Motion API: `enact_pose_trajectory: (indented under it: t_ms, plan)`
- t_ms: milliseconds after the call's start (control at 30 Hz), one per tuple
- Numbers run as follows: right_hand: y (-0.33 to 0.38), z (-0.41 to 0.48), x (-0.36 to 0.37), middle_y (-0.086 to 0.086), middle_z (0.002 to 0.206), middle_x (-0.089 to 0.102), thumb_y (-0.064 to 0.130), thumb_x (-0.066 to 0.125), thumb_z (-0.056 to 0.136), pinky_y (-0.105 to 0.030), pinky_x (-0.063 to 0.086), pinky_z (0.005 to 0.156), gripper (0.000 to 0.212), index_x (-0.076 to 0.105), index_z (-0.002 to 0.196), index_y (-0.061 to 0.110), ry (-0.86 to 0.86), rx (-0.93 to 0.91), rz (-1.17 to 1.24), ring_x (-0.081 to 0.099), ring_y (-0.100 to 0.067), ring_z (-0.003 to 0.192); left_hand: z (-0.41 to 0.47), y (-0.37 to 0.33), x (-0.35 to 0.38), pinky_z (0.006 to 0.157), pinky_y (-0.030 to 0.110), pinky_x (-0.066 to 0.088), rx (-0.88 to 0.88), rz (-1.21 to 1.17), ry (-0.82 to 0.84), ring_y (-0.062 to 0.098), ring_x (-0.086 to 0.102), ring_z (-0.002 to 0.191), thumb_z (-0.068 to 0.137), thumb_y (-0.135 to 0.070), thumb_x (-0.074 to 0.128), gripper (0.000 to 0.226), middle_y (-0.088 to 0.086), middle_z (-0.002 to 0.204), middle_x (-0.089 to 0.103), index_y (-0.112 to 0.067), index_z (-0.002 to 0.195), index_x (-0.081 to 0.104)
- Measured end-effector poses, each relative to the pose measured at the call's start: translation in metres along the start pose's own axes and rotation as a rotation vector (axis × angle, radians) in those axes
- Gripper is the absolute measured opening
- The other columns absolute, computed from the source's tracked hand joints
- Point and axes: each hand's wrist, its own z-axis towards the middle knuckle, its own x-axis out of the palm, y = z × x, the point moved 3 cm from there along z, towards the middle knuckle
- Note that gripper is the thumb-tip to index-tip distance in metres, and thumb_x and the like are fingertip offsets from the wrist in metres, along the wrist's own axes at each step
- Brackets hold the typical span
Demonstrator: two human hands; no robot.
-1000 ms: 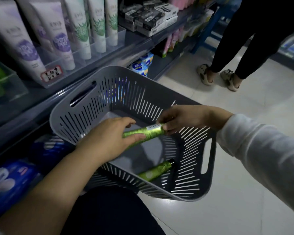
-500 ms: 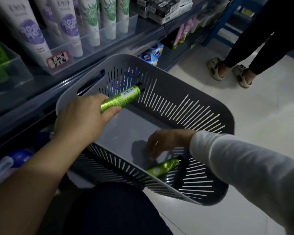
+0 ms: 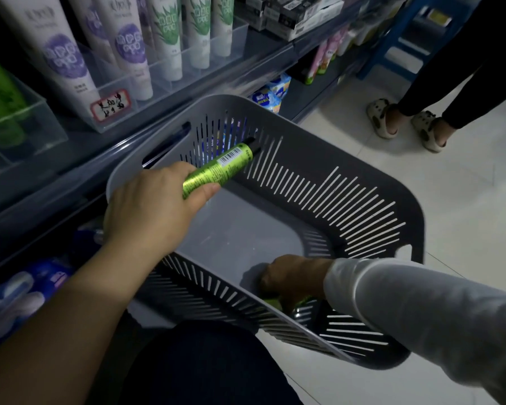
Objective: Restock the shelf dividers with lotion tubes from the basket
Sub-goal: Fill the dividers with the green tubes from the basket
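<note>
At frame centre a green tube (image 3: pixel 216 172), likely light and soft-walled, is gripped at its lower body by the left hand (image 3: pixel 155 209), while another tube (image 3: pixel 273 303) is closed on by the right hand (image 3: pixel 295 279) in the basket (image 3: pixel 362 200) at lower right.

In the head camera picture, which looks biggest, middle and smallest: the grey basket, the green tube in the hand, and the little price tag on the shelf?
1. Grey basket, by far the biggest.
2. Green tube held in the left hand.
3. Price tag, smallest, though it sits farther from the camera, so that is only how it looks.
</note>
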Motion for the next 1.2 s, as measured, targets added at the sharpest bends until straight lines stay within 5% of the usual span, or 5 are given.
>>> enact_pose_trajectory:
  t_ms: [367,567,667,900,1200]
  plan:
    - [-0.045,-0.060,-0.075,0.012,0.057,0.057,0.004,0.075,0.073,-0.016,0.043,0.057,0.021,0.060,0.069,0.017,-0.573,0.148,1.204,0.050,0.005,0.055,-0.008,0.004,-0.018,0.061,0.040,0.054,-0.044,-0.446,-0.092,0.021,0.064,0.060,0.079,-0.046,0.067,0.022,-0.002,0.062,0.066,-0.028,0.091,0.069]
    - [-0.033,-0.116,-0.117,-0.001,0.073,0.064,0.001,0.057,0.084,-0.024,0.056,0.063,0.009,0.059,0.089,0.008,-0.874,-0.012,1.905,0.064,-0.011,0.064,-0.023,-0.001,-0.057,0.058,0.031,0.059,-0.161,-0.792,-0.158,0.015,0.067,0.056,0.077,-0.022,0.074,0.016,0.003,0.063,0.069,-0.035,0.074,0.066]
    - [-0.021,-0.133,-0.145,-0.008,0.093,0.067,0.021,0.082,0.060,-0.033,0.058,0.072,0.055,0.059,0.106,0.004,-0.855,-0.219,2.159,0.068,-0.018,0.079,-0.035,0.002,-0.081,0.053,0.025,0.056,-0.176,-0.835,-0.181,0.016,0.067,0.057,0.076,-0.017,0.074,0.017,0.005,0.064,0.069,-0.032,0.079,0.066]
    - [0.055,-0.144,-0.204,-0.019,0.121,0.059,0.013,0.094,0.031,-0.054,0.056,0.071,0.101,0.050,0.121,0.000,-0.672,-0.493,2.381,0.060,-0.036,0.109,-0.088,0.028,-0.150,0.061,0.029,0.052,-0.062,-0.449,-0.273,0.019,0.063,0.059,0.074,-0.027,0.076,0.011,-0.004,0.067,0.069,-0.030,0.084,0.073]
    - [0.174,-0.109,-0.238,-0.011,0.085,0.064,0.023,0.076,0.065,-0.037,0.059,0.063,0.043,0.056,0.100,0.008,-0.518,-0.511,2.215,0.067,-0.022,0.071,-0.188,0.071,-0.230,0.054,0.023,0.051,0.238,0.187,-0.303,0.018,0.065,0.064,0.074,-0.034,0.066,0.034,0.001,0.079,0.068,-0.013,0.101,0.072]
